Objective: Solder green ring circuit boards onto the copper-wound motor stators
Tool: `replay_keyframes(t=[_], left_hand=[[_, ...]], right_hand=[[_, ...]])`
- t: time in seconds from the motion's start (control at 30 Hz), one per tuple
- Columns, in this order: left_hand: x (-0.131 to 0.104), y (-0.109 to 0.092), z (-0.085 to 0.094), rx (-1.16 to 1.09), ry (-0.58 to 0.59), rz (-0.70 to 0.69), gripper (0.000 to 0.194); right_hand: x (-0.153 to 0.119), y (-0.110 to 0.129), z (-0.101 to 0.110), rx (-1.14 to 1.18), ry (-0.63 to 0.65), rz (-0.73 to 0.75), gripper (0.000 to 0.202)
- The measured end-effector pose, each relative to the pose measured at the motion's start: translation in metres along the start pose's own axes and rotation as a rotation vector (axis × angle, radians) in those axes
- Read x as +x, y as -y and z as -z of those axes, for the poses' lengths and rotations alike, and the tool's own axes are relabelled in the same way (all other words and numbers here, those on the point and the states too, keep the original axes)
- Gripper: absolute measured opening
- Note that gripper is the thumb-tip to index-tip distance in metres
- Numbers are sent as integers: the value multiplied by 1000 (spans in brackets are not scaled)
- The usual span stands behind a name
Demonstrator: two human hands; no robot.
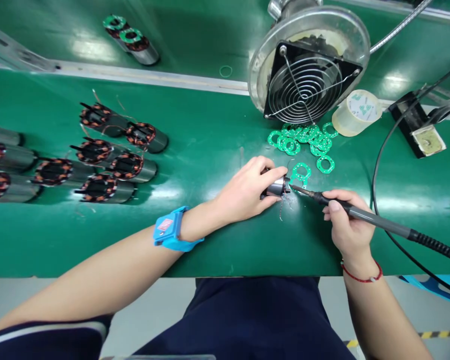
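Note:
My left hand (249,190) is closed around a motor stator (276,187) lying on its side on the green table. Its wound end faces right, and thin wires (281,207) hang from it. In my right hand (348,220) is a soldering iron (375,218), gripped like a pen. The iron's tip points left and reaches the stator's right end; whether it touches cannot be made out. Green ring-shaped circuit boards (302,171) lie just beyond the tip, partly overlapping. A blue wrist strap (171,230) sits on my left wrist.
Several wound stators (108,187) stand at the left, and two with green boards (138,45) at the back. A fume fan (303,82) stands behind a pile of ring boards (296,137). Right of it are a tape roll (356,114), an iron stand (416,125) and the iron's cable (375,170).

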State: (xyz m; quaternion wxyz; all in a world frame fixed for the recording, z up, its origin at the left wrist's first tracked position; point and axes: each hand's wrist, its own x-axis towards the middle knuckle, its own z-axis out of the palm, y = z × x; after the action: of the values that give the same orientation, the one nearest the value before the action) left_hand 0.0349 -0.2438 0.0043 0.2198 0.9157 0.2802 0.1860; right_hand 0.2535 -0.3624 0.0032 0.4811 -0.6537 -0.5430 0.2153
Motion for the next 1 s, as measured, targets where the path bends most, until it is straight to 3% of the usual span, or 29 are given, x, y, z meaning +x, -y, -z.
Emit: replay_keyframes(t=[0.33, 0.77, 1.0], left_hand=[[-3, 5, 0, -53, -23, -27, 45], [-3, 5, 0, -60, -24, -27, 45], [-3, 3, -1, -47, -26, -47, 45]], right_hand=[[-4, 1, 3, 16, -122, 28, 18], [1, 6, 8, 0, -7, 121, 11], [1, 6, 10, 22, -9, 132, 10]])
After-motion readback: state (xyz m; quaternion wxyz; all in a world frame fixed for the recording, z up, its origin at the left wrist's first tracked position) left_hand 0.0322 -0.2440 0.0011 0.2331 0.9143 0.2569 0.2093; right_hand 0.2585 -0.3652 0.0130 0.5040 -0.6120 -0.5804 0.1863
